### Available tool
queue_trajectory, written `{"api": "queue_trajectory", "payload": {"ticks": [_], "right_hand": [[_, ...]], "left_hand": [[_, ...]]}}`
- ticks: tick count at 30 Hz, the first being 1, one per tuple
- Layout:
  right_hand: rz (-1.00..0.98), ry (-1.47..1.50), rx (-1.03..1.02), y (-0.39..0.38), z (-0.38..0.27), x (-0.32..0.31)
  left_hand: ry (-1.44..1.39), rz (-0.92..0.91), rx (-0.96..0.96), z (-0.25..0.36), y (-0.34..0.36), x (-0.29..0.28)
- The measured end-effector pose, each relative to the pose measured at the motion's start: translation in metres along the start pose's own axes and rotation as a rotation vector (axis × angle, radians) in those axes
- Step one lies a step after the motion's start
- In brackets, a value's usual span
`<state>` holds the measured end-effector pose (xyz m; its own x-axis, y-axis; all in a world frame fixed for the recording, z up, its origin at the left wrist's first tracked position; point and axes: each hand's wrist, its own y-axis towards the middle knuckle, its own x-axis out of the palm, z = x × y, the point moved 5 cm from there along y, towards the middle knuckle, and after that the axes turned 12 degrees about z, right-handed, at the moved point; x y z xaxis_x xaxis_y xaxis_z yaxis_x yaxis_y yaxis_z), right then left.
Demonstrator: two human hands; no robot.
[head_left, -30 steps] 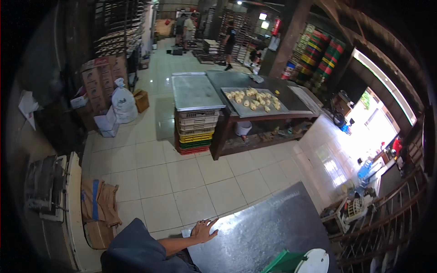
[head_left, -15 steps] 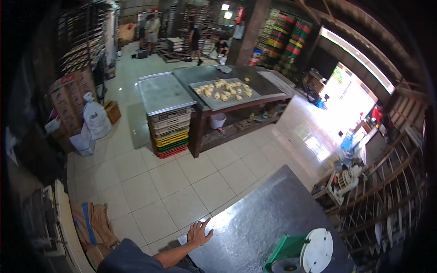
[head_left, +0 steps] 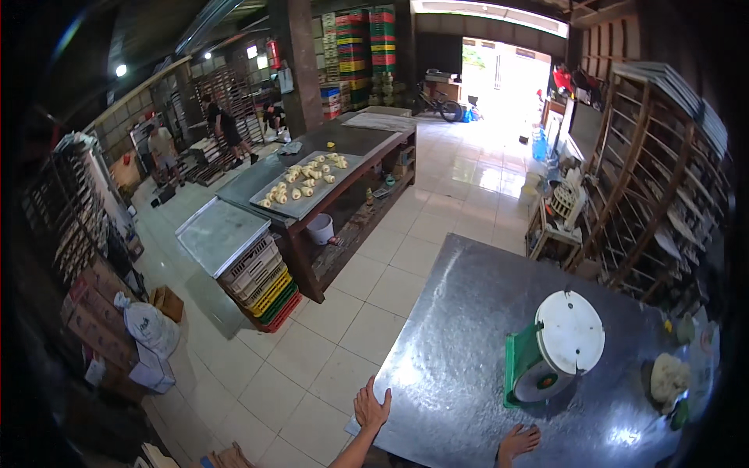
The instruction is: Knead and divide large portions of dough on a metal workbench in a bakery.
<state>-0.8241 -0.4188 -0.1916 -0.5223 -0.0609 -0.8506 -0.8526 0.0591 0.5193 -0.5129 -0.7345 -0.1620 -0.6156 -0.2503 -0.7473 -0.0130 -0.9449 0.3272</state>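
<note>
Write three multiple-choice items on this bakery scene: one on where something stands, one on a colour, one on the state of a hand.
1. Where does the weighing scale with the round white pan stand?
A. on the grey metal table
B. on the tiled floor
C. on a wooden rack

2. What colour is the scale's body?
A. red
B. green
C. black

3. How is the left hand?
A. closed around a dough piece
B. open and flat at the table's corner
C. lifting the scale

Answers:
1 A, the scale sits on the metal top near the right hand.
2 B, the housing under the pan is green.
3 B, the fingers are spread, holding nothing.
</note>
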Motion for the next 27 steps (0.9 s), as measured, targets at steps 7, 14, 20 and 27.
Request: {"api": "queue_trajectory", "payload": {"ticks": [7, 14, 20, 27], "right_hand": [[-0.279, 0.107, -0.048, 0.013, 0.012, -0.025], [-0.036, 0.228, -0.168, 0.017, 0.021, -0.06], [-0.054, 0.379, -0.086, 0.01, 0.023, -0.023], [0.043, 0.331, -0.196, 0.022, 0.017, -0.064]], "left_hand": [[0.046, -0.063, 0.011, -0.005, -0.001, 0.005], [0.077, -0.027, 0.053, -0.005, 0.002, 0.005], [0.086, -0.009, 0.041, -0.008, 0.002, 0.001], [-0.003, 0.037, 0.234, 0.0, -0.001, 0.006]]}}
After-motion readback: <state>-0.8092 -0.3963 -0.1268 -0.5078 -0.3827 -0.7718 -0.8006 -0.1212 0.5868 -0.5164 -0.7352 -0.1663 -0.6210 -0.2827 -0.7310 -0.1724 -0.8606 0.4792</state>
